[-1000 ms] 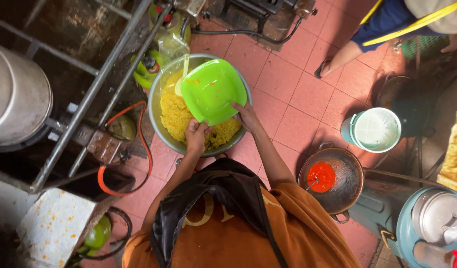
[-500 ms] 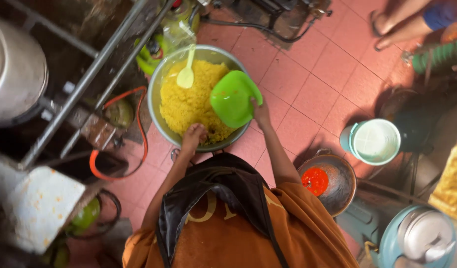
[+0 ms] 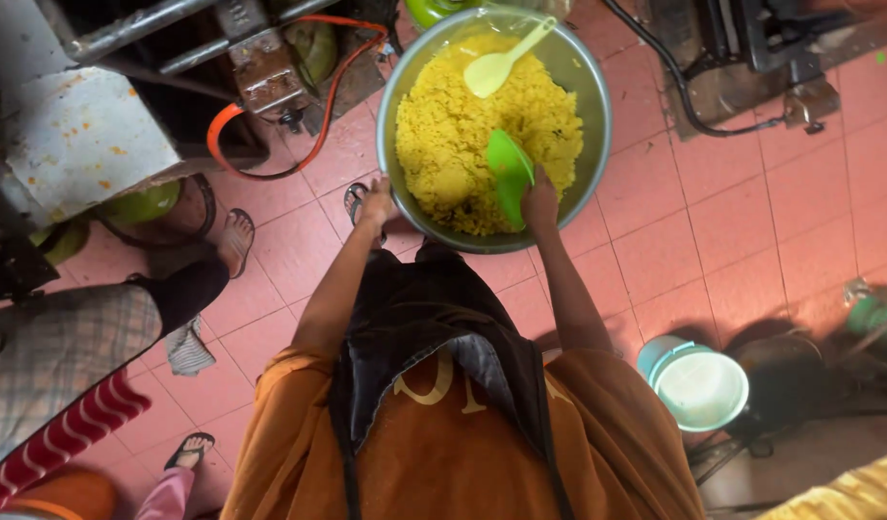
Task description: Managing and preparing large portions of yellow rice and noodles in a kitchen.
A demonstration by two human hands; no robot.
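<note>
Pink floor tiles (image 3: 713, 231) carry a big steel bowl (image 3: 590, 144) heaped with yellow rice (image 3: 453, 135), a pale spoon (image 3: 496, 67) lying on top. Right hand (image 3: 539, 200) fingers grip a green bowl (image 3: 509, 173) dug edgewise into the rice; left hand (image 3: 376, 204) grasps the rim. A teal bucket (image 3: 698, 385) stands nearby, contents unclear.

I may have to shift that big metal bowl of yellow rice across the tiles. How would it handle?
Probably heavy: the bowl is heaped with rice. Its rounded wall suggests it could rock if pushed near the rim. The left hand at its edge hints that it needs steadying.
</note>
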